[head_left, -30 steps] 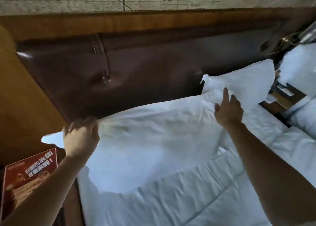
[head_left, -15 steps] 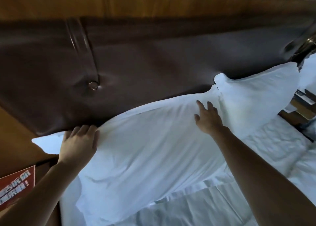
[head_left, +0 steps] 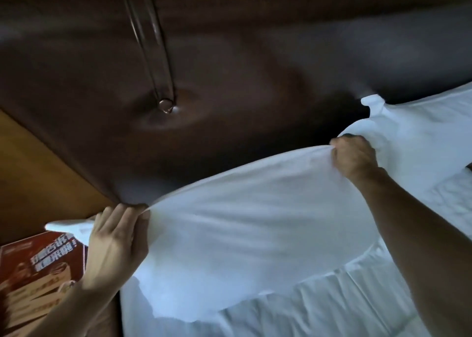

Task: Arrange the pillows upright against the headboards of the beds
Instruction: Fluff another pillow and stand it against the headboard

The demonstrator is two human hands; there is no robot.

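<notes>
A large white pillow (head_left: pixel 242 229) leans against the dark brown padded headboard (head_left: pixel 229 81). My left hand (head_left: pixel 115 244) pinches its upper left corner, fingers closed on the fabric. The upper right corner is bunched in my right hand (head_left: pixel 353 156), fist closed. The case is stretched taut between both hands. A second white pillow (head_left: pixel 421 137) stands to the right against the headboard, touching the first one.
White bedding (head_left: pixel 332 306) covers the mattress below the pillows. A red printed box or card (head_left: pixel 38 273) stands at the lower left beside the bed. Wooden panelling (head_left: pixel 38 178) runs left of the headboard, whose strap ends in a metal ring (head_left: pixel 166 106).
Both hands lay flat on the pillow's face before; now each grips a top corner and pulls the case tight. The view has drawn closer to the headboard.
</notes>
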